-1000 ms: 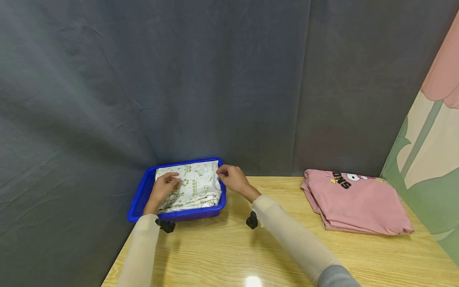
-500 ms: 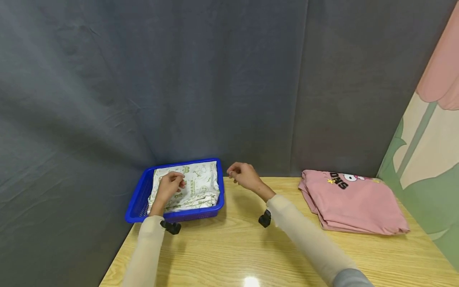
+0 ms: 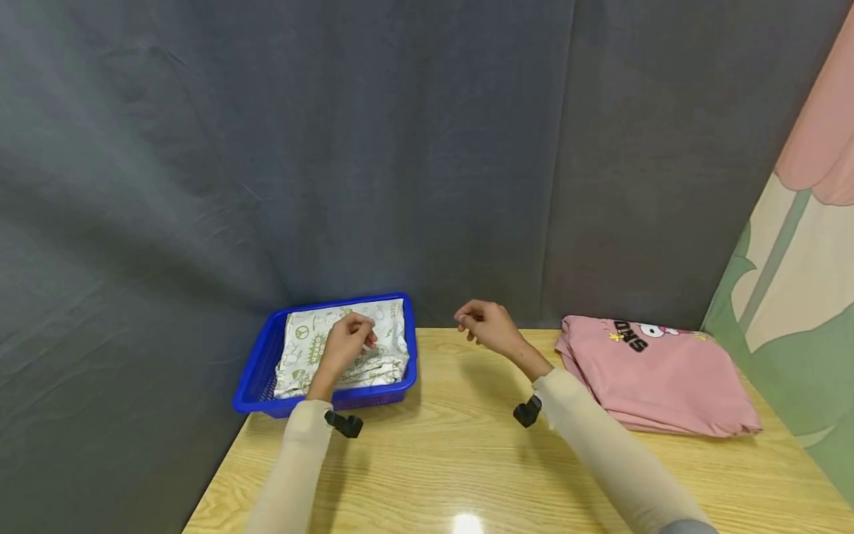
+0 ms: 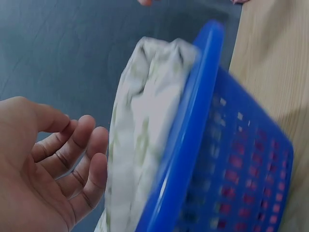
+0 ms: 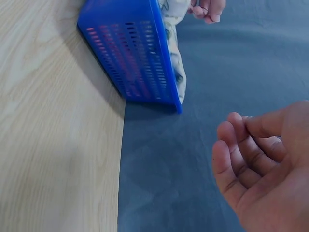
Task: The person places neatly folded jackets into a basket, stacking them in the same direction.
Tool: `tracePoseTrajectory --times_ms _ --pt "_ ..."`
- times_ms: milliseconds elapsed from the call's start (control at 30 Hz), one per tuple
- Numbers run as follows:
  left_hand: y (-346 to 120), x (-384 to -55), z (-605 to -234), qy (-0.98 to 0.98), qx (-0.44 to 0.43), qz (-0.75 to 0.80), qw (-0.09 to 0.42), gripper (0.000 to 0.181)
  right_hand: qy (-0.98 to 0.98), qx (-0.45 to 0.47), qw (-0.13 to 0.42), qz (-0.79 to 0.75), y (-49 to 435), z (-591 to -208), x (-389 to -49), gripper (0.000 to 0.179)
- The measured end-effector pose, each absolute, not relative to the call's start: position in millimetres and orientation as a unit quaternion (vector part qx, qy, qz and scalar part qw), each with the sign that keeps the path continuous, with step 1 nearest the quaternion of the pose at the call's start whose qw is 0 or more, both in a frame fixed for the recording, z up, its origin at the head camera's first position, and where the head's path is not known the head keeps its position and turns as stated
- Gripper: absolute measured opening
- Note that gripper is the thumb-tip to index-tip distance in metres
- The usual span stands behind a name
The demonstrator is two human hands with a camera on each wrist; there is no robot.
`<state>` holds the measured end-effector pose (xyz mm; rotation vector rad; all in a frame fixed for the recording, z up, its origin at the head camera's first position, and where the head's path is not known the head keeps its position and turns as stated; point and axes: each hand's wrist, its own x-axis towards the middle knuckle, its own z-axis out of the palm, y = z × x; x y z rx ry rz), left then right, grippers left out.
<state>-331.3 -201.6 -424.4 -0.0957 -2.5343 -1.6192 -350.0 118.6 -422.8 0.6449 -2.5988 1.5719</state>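
Note:
A blue plastic basket (image 3: 260,371) stands at the back left of the table. Folded inside it lies a white cloth (image 3: 390,326) with green print. Over the cloth hovers my left hand (image 3: 347,343), its fingers loosely bent and holding nothing; in the left wrist view the cloth (image 4: 140,140) bulges above the basket rim (image 4: 181,159). To the right of the basket my right hand (image 3: 494,326) hangs in the air above the table, fingers relaxed and nothing between them. Through the basket's slotted side (image 5: 130,63) something reddish shows; what it is I cannot tell.
Folded pink fabric (image 3: 667,378) with a cartoon print and black letters lies at the right of the wooden table (image 3: 427,475). A dark grey curtain (image 3: 427,163) hangs behind and to the left. A panel with painted leaves (image 3: 787,326) borders the right side.
My right hand has let go of the cloth's right edge and moved right, away from the basket. My left hand has shifted right over the cloth. The pink fabric stays in place.

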Motion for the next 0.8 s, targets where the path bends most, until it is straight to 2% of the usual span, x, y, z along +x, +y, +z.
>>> tracePoseTrajectory --times_ms 300,533,800 --pt "-166 -333 -424 -0.812 -0.042 -0.580 0.048 0.027 -0.842 0.181 0.031 0.507 151 -426 -345 0.020" --pt "-139 -332 -425 -0.803 -0.062 -0.591 0.044 0.019 -0.848 0.153 0.031 0.506 178 -428 -338 0.021" --pt "-107 -332 -426 -0.795 -0.094 -0.598 0.029 0.022 -0.850 0.120 0.041 0.511 211 -427 -328 0.025"
